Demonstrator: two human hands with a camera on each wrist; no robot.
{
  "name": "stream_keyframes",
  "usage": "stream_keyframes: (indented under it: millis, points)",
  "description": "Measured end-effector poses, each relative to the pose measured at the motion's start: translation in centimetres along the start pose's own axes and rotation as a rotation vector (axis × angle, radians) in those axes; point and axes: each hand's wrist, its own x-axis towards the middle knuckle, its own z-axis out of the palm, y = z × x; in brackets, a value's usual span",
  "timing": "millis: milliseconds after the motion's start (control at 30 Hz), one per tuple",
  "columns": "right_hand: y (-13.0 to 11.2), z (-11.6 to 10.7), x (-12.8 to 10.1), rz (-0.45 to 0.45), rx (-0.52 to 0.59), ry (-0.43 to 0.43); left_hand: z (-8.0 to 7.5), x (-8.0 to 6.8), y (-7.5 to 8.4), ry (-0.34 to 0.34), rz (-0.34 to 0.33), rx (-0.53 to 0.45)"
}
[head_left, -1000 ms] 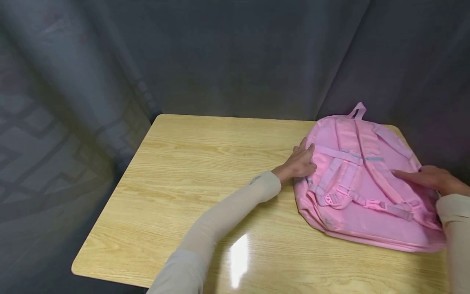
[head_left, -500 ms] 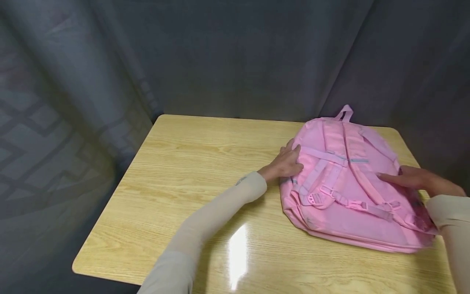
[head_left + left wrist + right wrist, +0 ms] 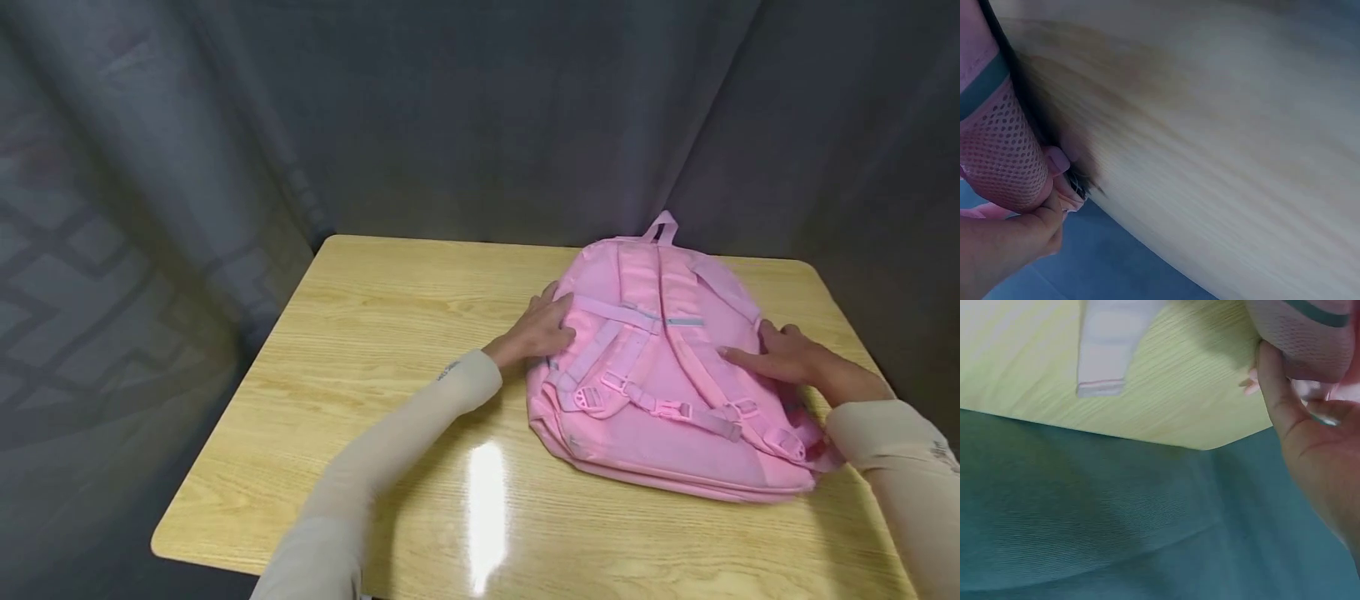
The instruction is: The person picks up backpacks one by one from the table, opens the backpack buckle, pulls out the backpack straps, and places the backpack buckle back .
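Note:
A pink backpack [image 3: 645, 400] lies strap side up on the right half of a light wooden table [image 3: 390, 333]. My left hand [image 3: 536, 332] grips its left edge; in the left wrist view my fingertips [image 3: 1063, 187] curl under the mesh side pocket [image 3: 997, 156]. My right hand [image 3: 780, 358] rests on the bag's right side, fingers stretched flat over a shoulder strap. In the right wrist view, the right hand [image 3: 1297, 425] presses against the other mesh pocket [image 3: 1310, 337], near the table's corner.
Dark grey curtains [image 3: 450, 117] close off the back and left of the table. The table's left half is bare wood with a light glare [image 3: 487, 508]. A loose pale strap end [image 3: 1110, 344] lies on the wood in the right wrist view.
Both hands have slid the backpack leftward across the table, away from the right edge. The hands keep the same places on the bag.

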Motion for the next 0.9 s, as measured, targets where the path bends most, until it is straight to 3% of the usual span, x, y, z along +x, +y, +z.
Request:
stream_keyframes:
  millis: [167,333,900]
  points:
    - [-2.5,0.7,0.7,-0.043,-0.074,0.084,-1.1,-1.0,-1.7,0.041,-0.001,0.000]
    - [-4.7,1.6,1.2,-0.049,-0.098,0.100,-2.2,-2.4,-3.4,0.073,-0.011,-0.007]
    - [-11.3,3.7,2.4,-0.127,-0.148,0.190,-5.8,-6.4,-7.2,0.089,-0.117,-0.013]
